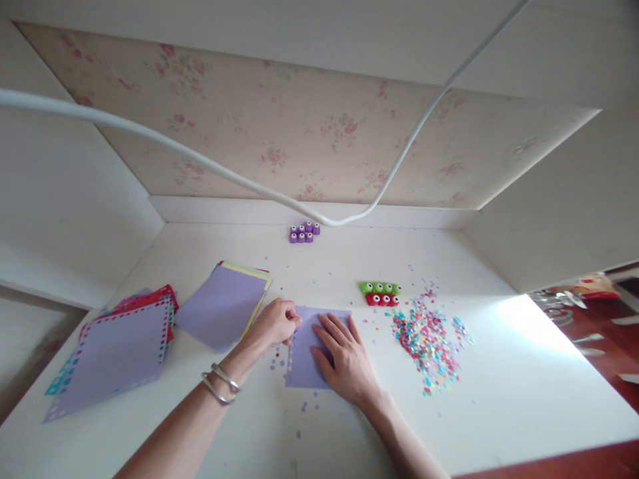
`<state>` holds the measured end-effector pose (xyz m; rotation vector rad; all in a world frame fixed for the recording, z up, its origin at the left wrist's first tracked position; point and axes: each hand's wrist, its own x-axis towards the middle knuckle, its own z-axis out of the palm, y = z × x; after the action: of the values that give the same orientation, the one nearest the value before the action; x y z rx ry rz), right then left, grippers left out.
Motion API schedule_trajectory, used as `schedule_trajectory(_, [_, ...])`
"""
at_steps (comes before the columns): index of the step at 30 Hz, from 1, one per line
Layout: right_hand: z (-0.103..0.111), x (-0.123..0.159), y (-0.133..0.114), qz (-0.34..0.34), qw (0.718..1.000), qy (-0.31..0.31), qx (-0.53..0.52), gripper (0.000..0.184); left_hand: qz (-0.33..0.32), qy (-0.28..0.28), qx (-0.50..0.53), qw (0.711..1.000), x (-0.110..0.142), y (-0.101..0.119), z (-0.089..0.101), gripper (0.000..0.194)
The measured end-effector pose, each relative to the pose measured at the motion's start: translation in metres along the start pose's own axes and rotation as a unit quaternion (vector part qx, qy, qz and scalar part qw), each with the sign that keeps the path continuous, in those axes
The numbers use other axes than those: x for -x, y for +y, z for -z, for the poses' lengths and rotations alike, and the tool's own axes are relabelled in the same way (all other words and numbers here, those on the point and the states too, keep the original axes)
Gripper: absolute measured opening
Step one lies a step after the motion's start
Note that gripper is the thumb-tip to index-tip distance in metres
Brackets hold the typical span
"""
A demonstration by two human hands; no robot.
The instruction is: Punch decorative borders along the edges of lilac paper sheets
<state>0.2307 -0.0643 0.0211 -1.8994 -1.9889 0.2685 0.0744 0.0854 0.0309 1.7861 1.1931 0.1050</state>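
- Just below the centre of the frame, a purple sheet (305,349) lies flat on the white table (259,432), a row of small holes along its left edge.
- At that edge, the left hand (282,322) has its fingers curled inward; a bit of purple shows at the fingertips, but I cannot tell what, if anything, they are clamped on.
- Over the sheet's right half, the right hand (344,359) lies palm down, fingers spread, gripping nothing. The two hands are apart.
- If the right palm's pressure slackened, the sheet could probably skew and the row of holes run crooked; a tug from the left hand might tear the narrow margin.
- Below the sheet, loose purple bits (298,434) dot the table; any caught underneath could keep the paper from lying flat.
- Left of centre sits a stack of coloured sheets (224,303), near the left forearm, which could nudge it askew; further left, overlapping hole-edged sheets (124,339).
- Right of centre, green punches (380,288) and red punches (383,301) stand beside a confetti pile (429,339), which a sweeping sleeve or draught could scatter.
- Higher up, purple punches (301,234) cluster below a white cable (200,159).
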Motion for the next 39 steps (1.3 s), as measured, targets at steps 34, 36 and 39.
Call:
schedule_trajectory(34, [0.02,-0.009,-0.036,0.002,0.988,0.034,-0.152,0.042,-0.25,0.127,-0.064,0.958,0.071,-0.03,-0.002,0.047])
schedule_trajectory(36, [0.027,-0.014,-0.044,0.01,0.983,0.018,-0.183,0.037,-0.271,0.118,-0.062,0.953,0.077,-0.026,-0.006,0.051])
schedule_trajectory(39, [0.036,-0.018,-0.05,0.021,0.98,-0.005,-0.198,0.031,-0.275,0.107,-0.065,0.953,0.083,-0.023,-0.012,0.052])
